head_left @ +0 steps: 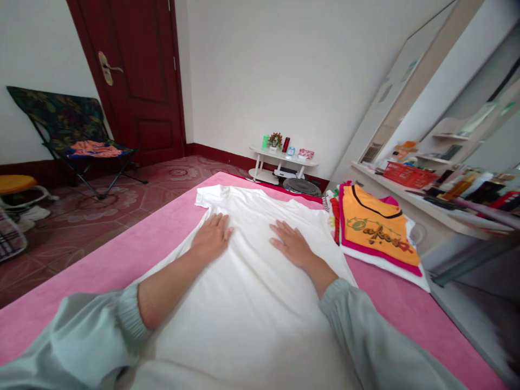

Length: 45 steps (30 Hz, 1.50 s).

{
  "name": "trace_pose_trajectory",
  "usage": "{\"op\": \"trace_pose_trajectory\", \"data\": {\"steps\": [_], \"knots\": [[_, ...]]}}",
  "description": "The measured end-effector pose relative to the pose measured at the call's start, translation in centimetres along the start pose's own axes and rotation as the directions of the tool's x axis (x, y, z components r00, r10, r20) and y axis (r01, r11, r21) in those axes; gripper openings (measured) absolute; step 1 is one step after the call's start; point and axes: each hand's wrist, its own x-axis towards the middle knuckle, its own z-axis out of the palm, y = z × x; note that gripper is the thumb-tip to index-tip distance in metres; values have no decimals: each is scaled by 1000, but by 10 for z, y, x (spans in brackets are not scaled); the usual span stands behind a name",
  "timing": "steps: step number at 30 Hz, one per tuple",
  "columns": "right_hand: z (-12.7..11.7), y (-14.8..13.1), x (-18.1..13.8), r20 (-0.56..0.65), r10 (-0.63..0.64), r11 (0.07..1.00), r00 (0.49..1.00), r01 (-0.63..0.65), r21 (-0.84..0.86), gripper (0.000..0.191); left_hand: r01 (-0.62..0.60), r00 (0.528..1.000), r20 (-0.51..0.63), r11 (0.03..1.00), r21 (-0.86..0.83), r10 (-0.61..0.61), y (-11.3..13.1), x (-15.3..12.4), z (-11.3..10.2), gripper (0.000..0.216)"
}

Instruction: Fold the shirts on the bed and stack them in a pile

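A white T-shirt (247,292) lies spread out on a pink-covered surface (154,238), its short left sleeve showing at the far left. My left hand (213,236) rests flat on the left side of the shirt, fingers stretched away from me. On the right part of the shirt, my right hand (291,244) lies palm down with its fingers apart. Some soft creases run through the cloth between and below the hands. Neither hand grips the fabric.
Right of the shirt sits a stack of folded clothes (376,227), an orange top uppermost. A dresser (426,203) with a red basket (410,173) borders that side. Beyond the far edge stands a small white table (280,154). A folding chair (60,122) is at left, near a door (134,76).
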Motion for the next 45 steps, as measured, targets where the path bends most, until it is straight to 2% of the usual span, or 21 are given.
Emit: {"op": "trace_pose_trajectory", "data": {"steps": [2,4,7,8,9,11,13,15,17,19,21,22,24,26,27,29,31,33,38,42,45], "knots": [[-5,33,15,-43,184,979,982,-187,-76,57,11,1000,-5,1000,7,-11,0,1,-1,57],[-11,60,32,-100,339,924,935,-351,-149,58,13,1000,-21,1000,12,-12,0,1,-1,55],[-18,70,60,-144,484,838,863,-505,-206,56,6,998,-66,1000,15,-5,1,1,0,52],[-19,68,70,-163,478,838,863,-504,-208,54,2,997,-76,1000,18,-1,1,1,0,51],[-19,65,78,-181,428,865,886,-459,-204,51,-2,997,-81,1000,20,4,1,0,1,51],[-17,67,93,-195,244,942,950,-280,-187,48,-10,997,-81,1000,26,12,1,0,2,50],[-13,82,103,-173,163,969,971,-190,-156,50,-13,996,-83,1000,29,15,0,0,2,49],[-9,106,111,-138,290,942,947,-308,-136,54,-12,996,-92,1000,26,14,0,0,2,48],[-6,125,118,-135,443,877,886,-460,-138,58,-10,995,-98,1000,20,12,1,-1,2,47],[-4,130,122,-142,533,822,834,-550,-147,62,-5,996,-91,1000,16,6,1,-1,2,47],[-1,121,122,-178,601,767,779,-625,-148,66,-1,997,-78,1000,17,3,1,-1,1,48],[1,114,121,-204,594,766,778,-625,-153,69,0,997,-74,1000,21,2,1,-1,1,48],[3,102,115,-202,491,832,847,-525,-177,72,-7,997,-74,999,33,10,1,-1,0,49],[3,98,109,-121,376,898,919,-394,-195,74,-16,996,-84,999,46,20,2,-1,0,48],[2,98,106,-75,364,907,929,-371,-197,74,-17,996,-88,999,50,21,2,-1,0,48],[-1,100,100,-38,437,878,899,-435,-201,77,-10,996,-86,998,55,15,2,-1,-1,47],[-3,99,94,-61,507,835,860,-508,-212,79,-9,997,-77,998,59,14,1,-1,0,47],[-3,91,84,-95,525,815,846,-532,-231,78,-20,997,-79,998,67,26,0,0,1,47],[3,59,36,-126,411,855,903,-429,-292,70,-40,992,-111,994,103,51,-2,1,4,46],[4,37,-10,-80,354,890,932,-362,-278,69,-58,994,-89,991,121,69,0,-1,4,49],[2,22,-42,-33,334,909,942,-331,-252,68,-49,998,-43,994,97,53,2,-7,3,61]]}}
